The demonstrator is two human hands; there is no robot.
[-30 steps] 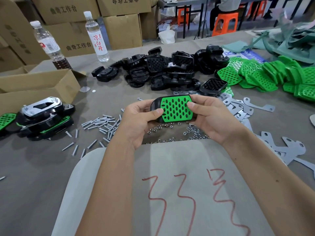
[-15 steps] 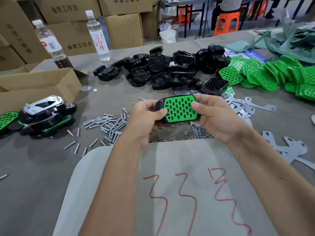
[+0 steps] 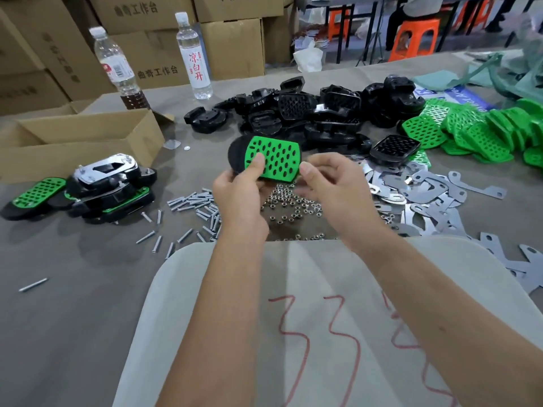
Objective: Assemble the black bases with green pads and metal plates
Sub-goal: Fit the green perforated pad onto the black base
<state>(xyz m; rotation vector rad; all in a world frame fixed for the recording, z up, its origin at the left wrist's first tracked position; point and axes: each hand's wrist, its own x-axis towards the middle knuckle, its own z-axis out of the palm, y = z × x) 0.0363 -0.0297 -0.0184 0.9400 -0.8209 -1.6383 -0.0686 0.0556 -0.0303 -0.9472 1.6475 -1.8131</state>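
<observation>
Both hands: left grips padded base; right loosely curled beside it.

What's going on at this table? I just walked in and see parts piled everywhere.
A person is assembling parts by hand. The left hand holds a black base with a green pad on it, thumb pressed on the pad; the right hand hovers beside it, apparently empty. On the table lie loose black bases, green pads, metal plates, screws and nuts. Some assembled pieces sit at left.
</observation>
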